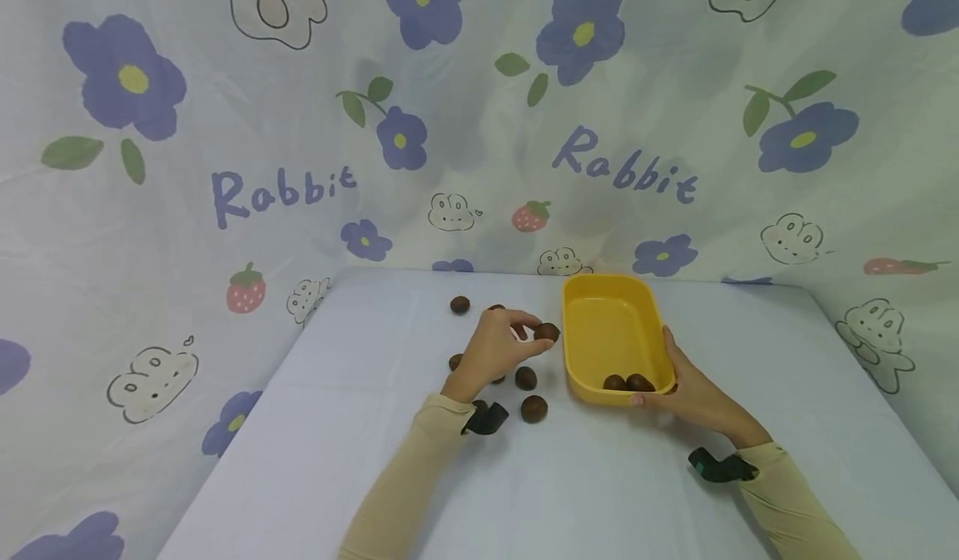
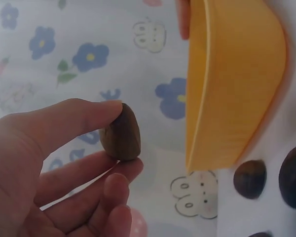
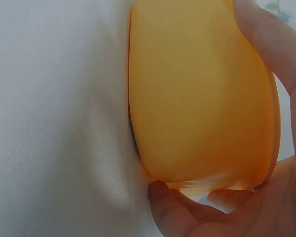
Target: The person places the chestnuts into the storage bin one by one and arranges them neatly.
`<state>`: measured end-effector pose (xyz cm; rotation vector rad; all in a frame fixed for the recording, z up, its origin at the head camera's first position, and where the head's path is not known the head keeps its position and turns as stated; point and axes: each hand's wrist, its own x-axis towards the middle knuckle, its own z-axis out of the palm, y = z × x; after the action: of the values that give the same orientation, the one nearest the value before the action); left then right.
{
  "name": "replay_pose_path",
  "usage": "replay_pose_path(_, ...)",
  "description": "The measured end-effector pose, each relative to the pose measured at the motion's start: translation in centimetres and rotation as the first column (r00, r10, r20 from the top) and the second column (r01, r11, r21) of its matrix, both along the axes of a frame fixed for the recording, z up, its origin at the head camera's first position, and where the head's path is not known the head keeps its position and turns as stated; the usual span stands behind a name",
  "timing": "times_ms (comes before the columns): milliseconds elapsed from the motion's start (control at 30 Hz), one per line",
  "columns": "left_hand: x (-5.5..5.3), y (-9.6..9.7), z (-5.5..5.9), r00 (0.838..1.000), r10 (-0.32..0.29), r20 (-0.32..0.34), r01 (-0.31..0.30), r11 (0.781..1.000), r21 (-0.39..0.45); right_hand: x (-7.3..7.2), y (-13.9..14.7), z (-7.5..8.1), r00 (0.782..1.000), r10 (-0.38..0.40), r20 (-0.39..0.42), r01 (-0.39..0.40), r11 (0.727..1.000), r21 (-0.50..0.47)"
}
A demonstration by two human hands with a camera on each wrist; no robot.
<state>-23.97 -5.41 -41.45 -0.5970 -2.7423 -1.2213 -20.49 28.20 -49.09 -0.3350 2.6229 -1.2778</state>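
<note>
A: Left grip?
B: Left grip (image 1: 498, 344) pinches 1 brown nut (image 1: 547, 332) between thumb and fingertips, off the counter (image 1: 300, 460).
A: And the right grip?
B: Right grip (image 1: 693, 389) clasps the yellow bin (image 1: 610, 327) at its near right corner. Bin sits just right of the left grip; held nut close, not touching.
A: Inside it?
B: 2 nuts (image 1: 615, 383), at the end by the right grip.
A: Loose ones?
B: 2 loose nuts (image 1: 526, 378) nearer the person than the left grip. 1 stray nut (image 1: 460, 304) beyond it, off left. Others partly hidden behind that grip and wrist, can't count.
A: Farther out?
B: White cloth (image 1: 464, 127) behind, well past both grips: purple flowers, strawberries, rabbits, "Rabbit" printed 2 times.
</note>
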Motion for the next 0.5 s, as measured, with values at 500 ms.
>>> replay_pose_path(500,0.4,2.5,-1.9,0.995,-0.072,0.066,0.07,0.997,0.034,0.2,-0.2,0.5,1.0,-0.006,0.017,0.005,1.0,0.021)
